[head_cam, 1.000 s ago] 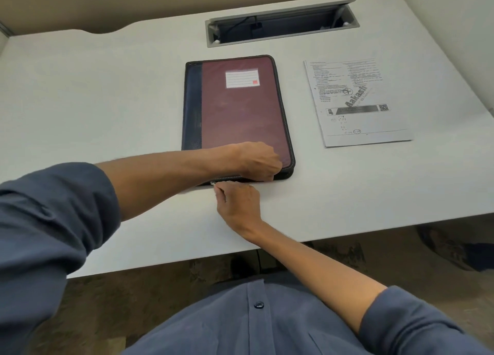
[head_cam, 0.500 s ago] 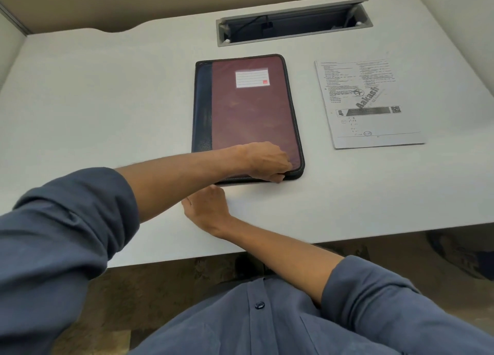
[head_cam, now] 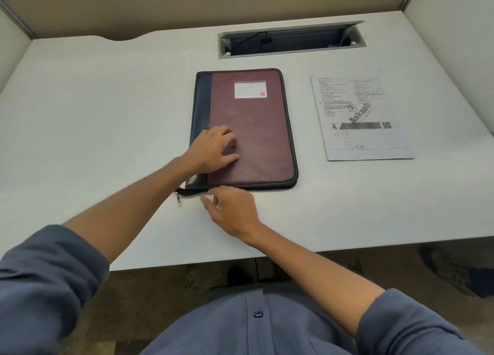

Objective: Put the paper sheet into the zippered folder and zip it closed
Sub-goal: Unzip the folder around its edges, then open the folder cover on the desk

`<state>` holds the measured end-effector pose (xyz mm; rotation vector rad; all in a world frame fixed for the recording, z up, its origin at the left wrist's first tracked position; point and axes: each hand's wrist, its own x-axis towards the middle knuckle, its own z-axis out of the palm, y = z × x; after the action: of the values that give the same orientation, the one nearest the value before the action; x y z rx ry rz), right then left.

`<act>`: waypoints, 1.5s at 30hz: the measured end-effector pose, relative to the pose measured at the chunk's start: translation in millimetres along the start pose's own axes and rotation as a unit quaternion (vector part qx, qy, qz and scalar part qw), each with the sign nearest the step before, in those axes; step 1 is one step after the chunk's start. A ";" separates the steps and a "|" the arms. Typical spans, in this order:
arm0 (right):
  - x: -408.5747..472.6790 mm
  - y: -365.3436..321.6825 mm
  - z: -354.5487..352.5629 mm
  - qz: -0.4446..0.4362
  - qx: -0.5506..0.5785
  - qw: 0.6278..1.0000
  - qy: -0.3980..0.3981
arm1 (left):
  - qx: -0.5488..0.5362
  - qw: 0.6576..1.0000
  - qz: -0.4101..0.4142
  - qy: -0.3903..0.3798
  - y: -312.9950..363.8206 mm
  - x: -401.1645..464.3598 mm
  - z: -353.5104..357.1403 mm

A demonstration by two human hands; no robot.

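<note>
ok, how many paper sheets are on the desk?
1 visible. The paper sheet lies flat on the desk, right of the zippered folder and apart from it. Any inside the folder would be hidden.

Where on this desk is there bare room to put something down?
Bare: the wide stretch left of the folder, the strip between folder and paper, and the near edge right of the right hand. Crowded: the folder's near left corner, with both hands and the zipper pull.

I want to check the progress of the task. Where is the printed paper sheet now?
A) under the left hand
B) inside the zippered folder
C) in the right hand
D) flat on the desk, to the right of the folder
D: the printed paper sheet lies flat on the white desk, apart from the zippered folder, and neither hand touches it.
</note>
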<state>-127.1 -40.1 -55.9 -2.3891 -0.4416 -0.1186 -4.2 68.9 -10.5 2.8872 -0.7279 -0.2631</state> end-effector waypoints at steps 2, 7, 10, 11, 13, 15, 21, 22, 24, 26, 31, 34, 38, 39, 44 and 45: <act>-1.5 15.2 -11.6 -0.010 0.004 0.999 0.035 | -0.018 0.998 -0.043 0.037 -10.3 -6.1 7.8; 9.1 64.7 -50.5 0.083 -0.057 0.983 0.156 | -0.043 0.985 -0.148 0.073 -22.6 -21.5 19.8; 18.6 92.7 -73.2 0.238 -0.052 0.957 0.159 | -0.048 0.982 -0.173 0.055 -16.9 -25.6 25.9; 21.6 98.1 -79.7 0.275 -0.045 0.950 0.140 | -0.046 0.982 -0.175 0.053 -14.9 -25.2 27.5; 26.8 104.4 -87.8 0.305 -0.029 0.947 0.101 | -0.050 0.981 -0.184 0.046 -10.8 -24.2 27.9; 30.9 106.4 -90.5 0.312 -0.012 0.947 0.077 | -0.054 0.979 -0.193 0.040 -7.0 -22.9 28.5; 39.5 105.8 -93.5 0.373 0.106 0.918 0.085 | -0.084 0.974 -0.209 0.034 0.5 -23.1 34.4; 40.5 105.6 -94.5 0.381 0.126 0.912 0.089 | -0.087 0.973 -0.211 0.036 1.3 -22.9 35.4; 43.0 105.0 -97.0 0.396 0.160 0.899 0.102 | -0.088 0.972 -0.213 0.038 2.6 -22.5 36.7; 45.6 105.1 -100.7 0.405 0.192 0.886 0.114 | -0.087 0.972 -0.212 0.040 4.6 -22.8 38.1; 50.4 103.2 -113.6 0.398 0.261 0.865 0.156 | -0.087 0.971 -0.217 0.051 13.3 -23.1 37.3; 53.7 94.3 -126.9 0.371 0.284 0.864 0.189 | -0.114 0.965 -0.229 0.054 22.9 -21.2 27.2; 58.9 68.0 -147.8 0.306 0.337 0.864 0.217 | -0.116 0.957 -0.256 0.066 31.0 -14.9 2.7; 60.8 59.4 -151.8 0.286 0.347 0.866 0.221 | -0.114 0.954 -0.269 0.067 32.0 -12.5 -7.6; 73.6 15.1 -162.9 0.157 0.283 0.922 0.213 | -0.116 0.953 -0.253 0.118 46.1 4.8 -60.1; 76.9 6.9 -163.8 0.137 0.270 0.929 0.212 | -0.114 0.955 -0.241 0.133 50.4 8.1 -70.6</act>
<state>-47.0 -130.6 78.9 -1.7887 0.0674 -0.3319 -5.4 28.5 66.7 2.7515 0.0563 -0.0050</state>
